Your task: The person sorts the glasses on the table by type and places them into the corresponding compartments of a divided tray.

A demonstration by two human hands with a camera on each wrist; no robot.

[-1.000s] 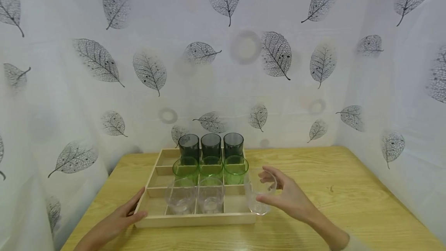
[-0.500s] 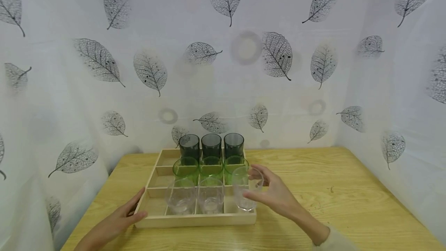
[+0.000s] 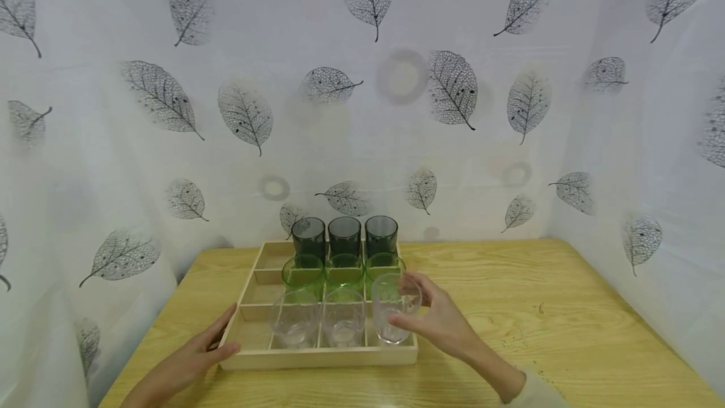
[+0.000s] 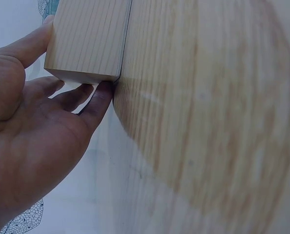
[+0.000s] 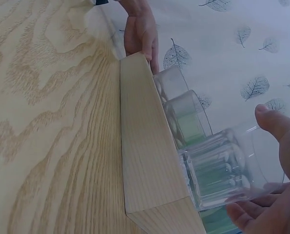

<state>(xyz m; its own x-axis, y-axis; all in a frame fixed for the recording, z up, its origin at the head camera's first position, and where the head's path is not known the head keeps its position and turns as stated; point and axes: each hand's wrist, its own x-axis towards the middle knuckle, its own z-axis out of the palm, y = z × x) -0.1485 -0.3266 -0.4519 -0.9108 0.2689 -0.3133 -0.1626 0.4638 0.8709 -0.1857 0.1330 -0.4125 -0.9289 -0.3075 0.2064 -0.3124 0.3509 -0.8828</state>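
Observation:
A pale wooden divided tray (image 3: 317, 358) lies on the table. My left hand (image 3: 189, 357) grips its front left corner; in the left wrist view the thumb is on one side and the fingers (image 4: 98, 102) bend against the other. My right hand (image 3: 438, 320) holds a clear drinking glass (image 3: 391, 313) between thumb and fingers over the front right compartment. In the right wrist view the glass's base (image 5: 191, 178) is right at the tray's edge. Two more clear glasses, a middle one (image 3: 343, 323) and a left one (image 3: 294, 323), stand in the front row.
Green glasses (image 3: 303, 279) stand in the tray's middle row and dark grey glasses (image 3: 344, 238) in the back row. The left column's compartments (image 3: 252, 329) hold no glasses. A leaf-print curtain (image 3: 362, 143) hangs behind the wooden table (image 3: 510, 307).
My right hand has carried the clear glass leftward, from beside the tray's right edge to over the front right compartment. The left hand has stayed at its corner.

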